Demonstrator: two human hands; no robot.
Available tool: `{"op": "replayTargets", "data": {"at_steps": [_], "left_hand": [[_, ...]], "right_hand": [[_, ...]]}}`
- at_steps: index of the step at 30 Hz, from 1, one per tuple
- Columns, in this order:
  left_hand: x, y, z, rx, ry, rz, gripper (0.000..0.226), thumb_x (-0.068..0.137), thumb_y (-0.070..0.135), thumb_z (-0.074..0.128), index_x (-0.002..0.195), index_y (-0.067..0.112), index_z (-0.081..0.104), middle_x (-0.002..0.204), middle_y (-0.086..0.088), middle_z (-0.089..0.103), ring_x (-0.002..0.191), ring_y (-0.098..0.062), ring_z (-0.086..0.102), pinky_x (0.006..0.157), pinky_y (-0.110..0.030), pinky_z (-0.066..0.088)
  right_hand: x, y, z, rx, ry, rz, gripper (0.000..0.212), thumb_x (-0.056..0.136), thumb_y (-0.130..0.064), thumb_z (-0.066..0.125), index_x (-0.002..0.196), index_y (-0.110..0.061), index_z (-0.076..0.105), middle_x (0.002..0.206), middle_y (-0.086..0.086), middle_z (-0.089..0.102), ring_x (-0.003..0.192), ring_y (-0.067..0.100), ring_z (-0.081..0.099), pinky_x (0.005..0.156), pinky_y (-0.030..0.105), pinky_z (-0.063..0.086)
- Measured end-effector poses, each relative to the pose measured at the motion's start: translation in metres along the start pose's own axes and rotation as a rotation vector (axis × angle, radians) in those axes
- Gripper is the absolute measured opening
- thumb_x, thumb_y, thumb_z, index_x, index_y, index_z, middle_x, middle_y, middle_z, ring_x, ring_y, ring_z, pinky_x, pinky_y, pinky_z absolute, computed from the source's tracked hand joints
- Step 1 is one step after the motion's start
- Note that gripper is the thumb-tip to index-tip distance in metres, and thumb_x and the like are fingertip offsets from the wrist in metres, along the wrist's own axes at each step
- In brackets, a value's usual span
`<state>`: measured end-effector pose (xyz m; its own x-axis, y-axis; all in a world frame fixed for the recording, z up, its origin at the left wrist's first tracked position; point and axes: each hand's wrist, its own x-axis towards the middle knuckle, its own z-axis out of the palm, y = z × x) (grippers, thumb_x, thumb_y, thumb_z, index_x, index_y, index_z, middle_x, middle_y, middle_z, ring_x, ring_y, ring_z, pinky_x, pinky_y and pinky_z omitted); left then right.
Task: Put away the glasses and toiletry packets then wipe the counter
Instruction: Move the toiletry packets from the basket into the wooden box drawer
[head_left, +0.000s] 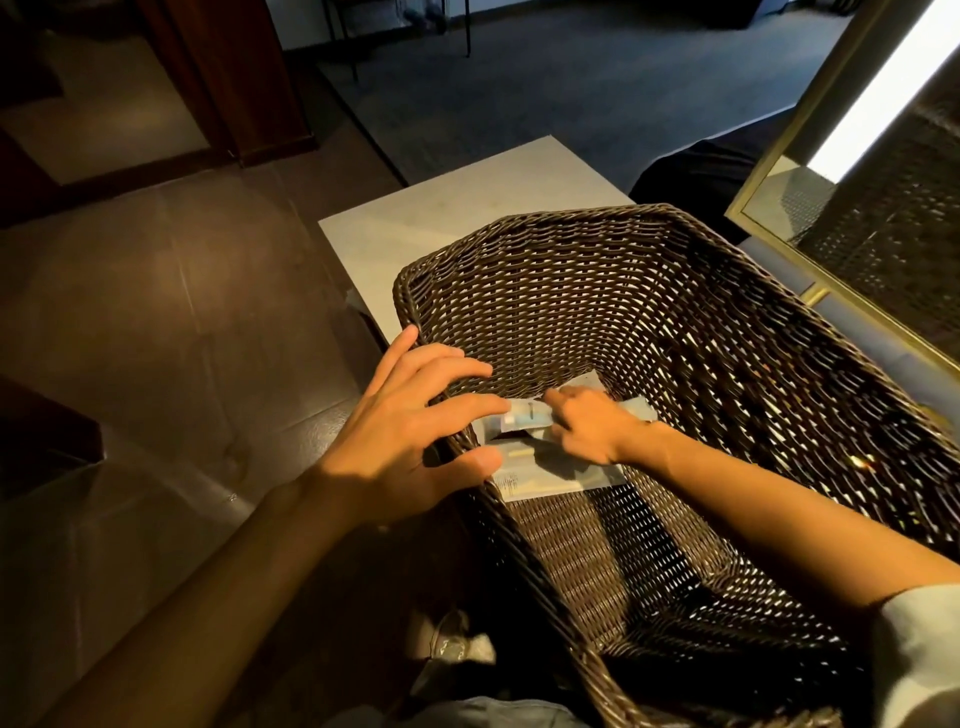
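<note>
Right hand (592, 428) presses toiletry packets (540, 480) inside wicker basket (727, 322), left hand (410, 431) alongside.

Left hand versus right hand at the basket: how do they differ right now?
The left hand reaches over the wicker basket's left rim, fingers spread; the right hand lies deep inside, fingers together. The left thumb and forefinger touch the toiletry packets' left ends; the right presses on top of them. Both touch the packets.

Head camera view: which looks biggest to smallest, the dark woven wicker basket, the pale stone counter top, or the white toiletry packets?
1. Dark woven wicker basket.
2. Pale stone counter top, partly hidden behind the basket.
3. White toiletry packets.
</note>
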<state>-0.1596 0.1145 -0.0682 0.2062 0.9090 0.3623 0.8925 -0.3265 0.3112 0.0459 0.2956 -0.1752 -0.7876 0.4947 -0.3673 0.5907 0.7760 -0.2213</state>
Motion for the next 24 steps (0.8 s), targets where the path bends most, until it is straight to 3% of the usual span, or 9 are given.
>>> {"op": "replayTargets", "data": {"at_steps": [3, 7, 9, 11, 15, 17, 19, 22, 24], "left_hand": [[0.0, 0.0, 0.001, -0.012, 0.019, -0.011, 0.06, 0.1, 0.065, 0.03, 0.123, 0.026, 0.07, 0.138, -0.004, 0.06, 0.138, -0.025, 0.042, 0.128, -0.044, 0.0], [0.0, -0.001, 0.003, -0.022, 0.03, -0.007, 0.053, 0.1, 0.065, 0.032, 0.125, 0.031, 0.065, 0.138, 0.0, 0.057, 0.138, -0.023, 0.042, 0.127, -0.044, 0.0], [0.0, -0.002, 0.004, -0.017, 0.024, -0.008, 0.051, 0.1, 0.066, 0.031, 0.128, 0.035, 0.06, 0.14, 0.003, 0.053, 0.14, -0.02, 0.039, 0.128, -0.044, -0.001], [0.0, -0.002, 0.004, -0.012, 0.021, -0.01, 0.051, 0.1, 0.066, 0.03, 0.129, 0.036, 0.059, 0.141, 0.005, 0.051, 0.141, -0.02, 0.037, 0.128, -0.043, -0.002], [0.0, 0.0, 0.003, -0.016, 0.019, -0.013, 0.053, 0.1, 0.065, 0.03, 0.127, 0.034, 0.061, 0.14, 0.003, 0.053, 0.141, -0.02, 0.038, 0.128, -0.042, -0.003], [0.0, 0.001, 0.003, -0.02, 0.02, -0.019, 0.054, 0.1, 0.065, 0.03, 0.126, 0.032, 0.063, 0.139, 0.001, 0.055, 0.14, -0.021, 0.038, 0.128, -0.043, -0.003], [0.001, 0.001, 0.003, -0.026, 0.023, -0.023, 0.055, 0.1, 0.065, 0.03, 0.126, 0.03, 0.065, 0.139, 0.0, 0.056, 0.139, -0.021, 0.039, 0.128, -0.043, -0.002], [0.001, 0.002, 0.003, -0.026, 0.03, -0.026, 0.056, 0.1, 0.065, 0.029, 0.126, 0.03, 0.065, 0.139, 0.0, 0.056, 0.139, -0.022, 0.039, 0.128, -0.043, -0.002], [0.0, 0.002, 0.003, -0.028, 0.035, -0.032, 0.058, 0.1, 0.066, 0.029, 0.126, 0.03, 0.066, 0.139, 0.0, 0.057, 0.139, -0.022, 0.04, 0.128, -0.044, -0.001]], "right_hand": [[-0.007, -0.009, 0.021, 0.089, -0.182, -0.055, 0.019, 0.094, -0.039, 0.041, 0.103, -0.023, 0.042, 0.082, -0.002, 0.06, 0.068, 0.014, 0.063, 0.06, 0.029, 0.057], [-0.009, -0.016, 0.04, -0.006, -0.276, -0.061, 0.077, 0.077, -0.078, 0.051, 0.121, -0.016, 0.041, 0.076, -0.001, 0.061, 0.061, 0.013, 0.058, 0.059, 0.031, 0.058], [-0.007, -0.015, 0.042, -0.049, -0.327, -0.016, 0.077, 0.072, -0.068, 0.068, 0.12, -0.013, 0.044, 0.086, 0.002, 0.061, 0.073, 0.016, 0.059, 0.064, 0.027, 0.054], [-0.003, -0.013, 0.043, -0.025, -0.35, 0.001, 0.057, 0.079, -0.048, 0.075, 0.116, -0.011, 0.055, 0.095, 0.004, 0.063, 0.083, 0.017, 0.06, 0.066, 0.023, 0.052], [-0.004, -0.017, 0.047, -0.009, -0.307, -0.076, 0.035, 0.083, -0.031, 0.073, 0.11, -0.009, 0.065, 0.121, 0.008, 0.052, 0.102, 0.02, 0.055, 0.097, 0.031, 0.053], [-0.005, -0.02, 0.047, 0.0, -0.29, -0.086, 0.031, 0.082, -0.027, 0.073, 0.107, -0.011, 0.064, 0.116, 0.006, 0.053, 0.099, 0.019, 0.057, 0.088, 0.024, 0.054], [-0.005, -0.023, 0.047, 0.007, -0.299, -0.062, 0.025, 0.084, -0.025, 0.073, 0.1, -0.015, 0.057, 0.095, -0.001, 0.058, 0.08, 0.013, 0.058, 0.063, 0.011, 0.047], [-0.001, -0.026, 0.047, 0.061, -0.327, -0.028, 0.045, 0.083, -0.017, 0.073, 0.122, -0.012, 0.051, 0.084, -0.002, 0.059, 0.069, 0.013, 0.059, 0.056, 0.016, 0.046], [0.001, -0.026, 0.047, 0.047, -0.339, -0.036, 0.041, 0.083, -0.015, 0.073, 0.117, -0.009, 0.053, 0.083, 0.0, 0.06, 0.068, 0.015, 0.061, 0.051, 0.015, 0.042]]}}
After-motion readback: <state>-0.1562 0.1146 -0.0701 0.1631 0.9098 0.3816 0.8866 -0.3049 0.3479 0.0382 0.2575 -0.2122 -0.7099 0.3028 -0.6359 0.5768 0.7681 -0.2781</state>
